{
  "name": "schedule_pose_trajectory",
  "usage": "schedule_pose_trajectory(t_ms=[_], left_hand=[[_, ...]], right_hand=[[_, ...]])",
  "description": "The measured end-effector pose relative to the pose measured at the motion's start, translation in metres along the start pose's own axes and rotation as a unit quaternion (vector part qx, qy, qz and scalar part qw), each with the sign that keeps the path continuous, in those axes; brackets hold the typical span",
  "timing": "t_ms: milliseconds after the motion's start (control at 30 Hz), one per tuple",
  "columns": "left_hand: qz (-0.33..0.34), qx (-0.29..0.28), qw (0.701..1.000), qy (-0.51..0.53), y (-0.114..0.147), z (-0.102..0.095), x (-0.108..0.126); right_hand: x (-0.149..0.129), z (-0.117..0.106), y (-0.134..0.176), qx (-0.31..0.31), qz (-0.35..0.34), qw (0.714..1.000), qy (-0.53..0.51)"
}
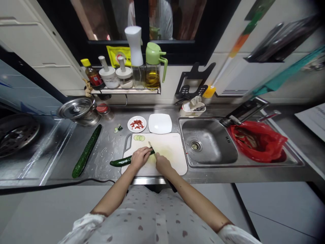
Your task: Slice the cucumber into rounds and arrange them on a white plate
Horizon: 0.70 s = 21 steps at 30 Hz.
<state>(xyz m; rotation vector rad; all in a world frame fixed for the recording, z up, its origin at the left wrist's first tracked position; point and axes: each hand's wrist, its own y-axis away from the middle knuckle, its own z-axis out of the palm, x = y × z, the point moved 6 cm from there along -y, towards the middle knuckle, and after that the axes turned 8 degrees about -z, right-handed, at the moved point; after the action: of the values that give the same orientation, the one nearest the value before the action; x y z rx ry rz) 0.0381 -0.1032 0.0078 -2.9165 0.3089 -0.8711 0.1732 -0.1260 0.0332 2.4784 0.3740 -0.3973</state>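
My left hand (140, 157) grips a dark green cucumber (121, 162) that lies across the white cutting board (175, 144). In my right hand (163, 164) is a knife (153, 147), its blade at the cucumber's right end; most of its handle is hidden in my fingers. A few thin cucumber slices (139, 138) rest near the board's upper left corner. Just behind the board stand a small plate of chopped red pieces (137, 124) and a bare white square plate (159, 123). A second, whole cucumber (87, 151) lies on the steel counter to the left.
On the right is a steel sink (209, 142), with a red plastic bag (259, 142) beyond it. A lidded steel pot (80, 110) and a red-lidded jar (105, 111) stand back left. Cucumber scraps (118, 128) lie behind the board. A rack (127, 90) holds condiment bottles.
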Motion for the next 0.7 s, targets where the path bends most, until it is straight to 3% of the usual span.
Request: schedule_pose_trajectory(t_ms=[400,700], left_hand=[[-0.009,-0.010,1.000,0.005,0.000,0.002,-0.003],[-0.010,-0.012,1.000,0.005,-0.001,0.003,-0.003]], right_hand=[[0.003,0.002,0.012,-0.008,0.008,1.000,-0.003],[0.002,0.004,0.000,-0.013,0.008,1.000,-0.005]])
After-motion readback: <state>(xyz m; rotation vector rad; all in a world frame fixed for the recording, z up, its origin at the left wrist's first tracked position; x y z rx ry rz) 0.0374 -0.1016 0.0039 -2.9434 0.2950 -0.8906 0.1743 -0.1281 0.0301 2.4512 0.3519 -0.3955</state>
